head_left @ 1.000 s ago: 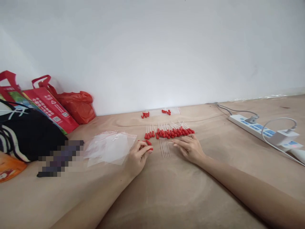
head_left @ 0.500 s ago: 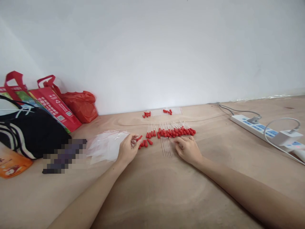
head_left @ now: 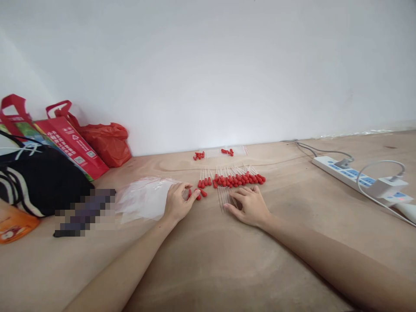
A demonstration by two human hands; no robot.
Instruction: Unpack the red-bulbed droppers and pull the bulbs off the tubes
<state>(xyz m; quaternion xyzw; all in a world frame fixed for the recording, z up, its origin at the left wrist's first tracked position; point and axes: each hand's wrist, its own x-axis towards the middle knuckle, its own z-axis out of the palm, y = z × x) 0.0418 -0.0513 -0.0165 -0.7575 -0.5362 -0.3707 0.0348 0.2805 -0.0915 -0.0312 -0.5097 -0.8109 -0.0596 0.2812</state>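
My left hand [head_left: 179, 200] rests by a small group of loose red rubber dropper bulbs [head_left: 203, 193], its thumb and fingers apart around them. Part of that group is hidden behind the hand. My right hand [head_left: 249, 205] is open at the right edge of a row of thin clear glass tubes [head_left: 222, 197], thumb and forefinger spread over them. Just beyond lie many droppers with red bulbs [head_left: 238, 178], side by side with their clear tubes pointing away from me. A smaller set of droppers [head_left: 204, 182] lies to their left.
Clear zip bags [head_left: 144, 201] are stacked left of my left hand. Farther left are a black bag [head_left: 48, 182] and a red plastic bag [head_left: 108, 143]. Near the wall, more red bulbs [head_left: 199, 155] lie by a clear bag [head_left: 212, 151]. A power strip [head_left: 341, 170] with cables stands right.
My left hand has lowered its thumb over the loose bulbs, and the bulb at its fingertips no longer shows there. My right hand has moved left over the glass tubes, its fingers spreading.
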